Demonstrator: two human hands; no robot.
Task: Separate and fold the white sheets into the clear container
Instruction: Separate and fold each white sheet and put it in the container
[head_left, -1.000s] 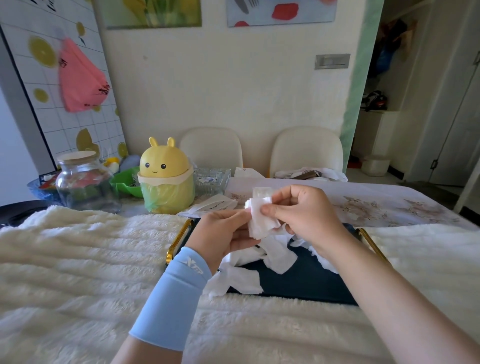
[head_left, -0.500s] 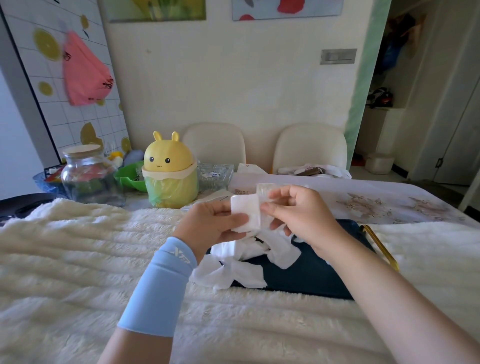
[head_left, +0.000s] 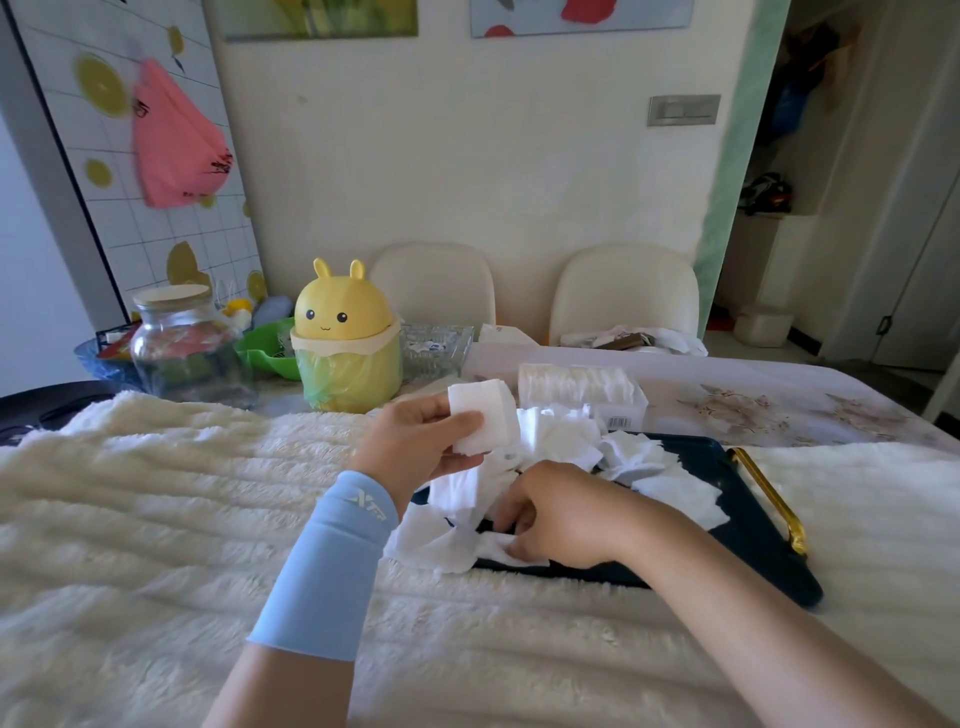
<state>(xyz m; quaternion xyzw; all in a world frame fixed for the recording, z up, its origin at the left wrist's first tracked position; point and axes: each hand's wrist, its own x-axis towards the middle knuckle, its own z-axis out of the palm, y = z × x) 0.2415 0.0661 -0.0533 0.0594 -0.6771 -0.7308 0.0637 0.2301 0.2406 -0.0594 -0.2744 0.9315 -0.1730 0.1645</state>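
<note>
The clear container (head_left: 626, 409) behind the dark tray (head_left: 753, 525) holds packed white sheets (head_left: 576, 375) (apparently standing on edge), loose white sheets (head_left: 563, 439) cover the tray, the left hand (head_left: 415, 449) pinches a folded sheet (head_left: 483, 418) upright above them, its squarish face toward the camera, and the right hand (head_left: 563, 514) pinches a crumpled sheet (head_left: 501, 552) at the tray's near edge.

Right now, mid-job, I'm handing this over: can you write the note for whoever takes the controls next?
Left grip: raised, holds a folded sheet.
Right grip: down on the dark tray, pinching one of the loose sheets.
Clear container: beyond the tray, already holding a stack of white sheets.
Done: some sheets stacked, one folded in hand.
To do: place the folded sheet in the container, then separate and fold the tray's pile.
</note>
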